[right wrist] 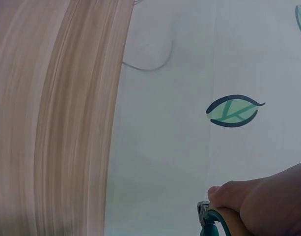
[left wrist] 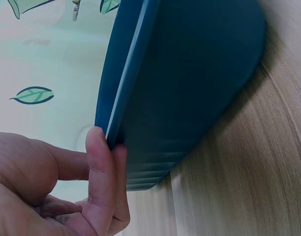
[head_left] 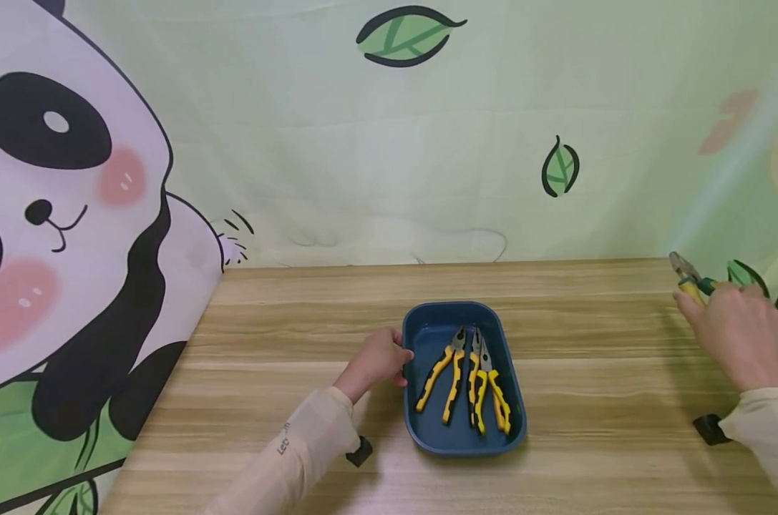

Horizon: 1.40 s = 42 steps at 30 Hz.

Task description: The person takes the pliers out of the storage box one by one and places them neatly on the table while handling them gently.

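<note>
A dark blue rectangular tray (head_left: 443, 440) lies on the wooden table, and my left hand (head_left: 377, 359) pinches its left rim. The left wrist view shows the fingers (left wrist: 102, 182) on both sides of that rim (left wrist: 133, 64). Inside the tray lie several pliers with yellow and black handles, among them a spread pair (head_left: 456, 357) and a long-nosed pair (head_left: 488, 379). Raised over the table's right side, my right hand (head_left: 743, 329) grips pliers (head_left: 688, 275) with yellow and green handles. Their metal head (right wrist: 203, 209) shows at the bottom of the right wrist view; most of the handles are hidden.
The wooden table (head_left: 285, 315) runs back to a pale green cloth backdrop (head_left: 298, 129) printed with leaves and a large panda (head_left: 112, 214) on the left. A small black piece (head_left: 711, 429) shows at the right cuff, another (head_left: 359, 452) near the left cuff.
</note>
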{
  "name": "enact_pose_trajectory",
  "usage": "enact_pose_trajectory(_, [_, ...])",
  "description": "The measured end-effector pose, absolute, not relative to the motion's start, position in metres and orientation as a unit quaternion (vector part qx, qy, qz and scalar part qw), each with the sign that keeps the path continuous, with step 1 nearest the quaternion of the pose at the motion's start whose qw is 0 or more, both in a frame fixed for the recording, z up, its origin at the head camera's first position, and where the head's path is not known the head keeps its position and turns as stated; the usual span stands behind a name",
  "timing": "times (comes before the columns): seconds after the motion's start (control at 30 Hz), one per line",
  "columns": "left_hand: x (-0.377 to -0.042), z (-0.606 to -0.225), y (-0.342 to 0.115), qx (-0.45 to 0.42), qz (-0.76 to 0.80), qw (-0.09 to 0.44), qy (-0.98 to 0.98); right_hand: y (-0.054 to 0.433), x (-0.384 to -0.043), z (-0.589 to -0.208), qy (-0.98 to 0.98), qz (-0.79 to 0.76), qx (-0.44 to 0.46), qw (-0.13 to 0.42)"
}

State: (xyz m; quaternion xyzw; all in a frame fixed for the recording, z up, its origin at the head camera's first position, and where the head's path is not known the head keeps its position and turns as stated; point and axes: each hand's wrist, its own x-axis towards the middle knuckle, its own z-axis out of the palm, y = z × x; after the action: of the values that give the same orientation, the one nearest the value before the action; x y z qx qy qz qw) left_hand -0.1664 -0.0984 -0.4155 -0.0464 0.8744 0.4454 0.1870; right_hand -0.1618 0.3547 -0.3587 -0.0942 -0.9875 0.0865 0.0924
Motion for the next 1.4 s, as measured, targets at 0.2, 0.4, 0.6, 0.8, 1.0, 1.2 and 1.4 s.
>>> enact_pose_trajectory(0.2, [-0.166, -0.415, -0.098, -0.049, 0.442, 0.187, 0.876, 0.357, -0.163, -0.366, -0.988, 0.092, -0.088, 0.084])
enact_pose_trajectory(0.4, [-0.166, -0.415, -0.098, -0.052, 0.441, 0.188, 0.876, 0.357, -0.166, -0.370, -0.989, 0.093, -0.092, 0.073])
enact_pose_trajectory(0.6, [-0.165, -0.414, -0.098, -0.050, 0.442, 0.184, 0.876, 0.356, -0.168, -0.372, -0.989, 0.096, -0.096, 0.065])
enact_pose_trajectory(0.8, [-0.166, -0.414, -0.098, -0.051, 0.439, 0.185, 0.878, 0.359, -0.172, -0.376, -0.989, 0.096, -0.105, 0.039])
enact_pose_trajectory(1.0, [-0.166, -0.415, -0.098, -0.051, 0.438, 0.184, 0.878, 0.362, -0.174, -0.379, -0.989, 0.099, -0.106, 0.024])
enact_pose_trajectory(1.2, [-0.166, -0.415, -0.098, -0.052, 0.445, 0.182, 0.876, 0.362, -0.176, -0.383, -0.989, 0.106, -0.106, 0.017])
enact_pose_trajectory(1.4, [-0.166, -0.415, -0.098, -0.055, 0.447, 0.185, 0.873, 0.362, -0.176, -0.387, -0.989, 0.105, -0.104, 0.017])
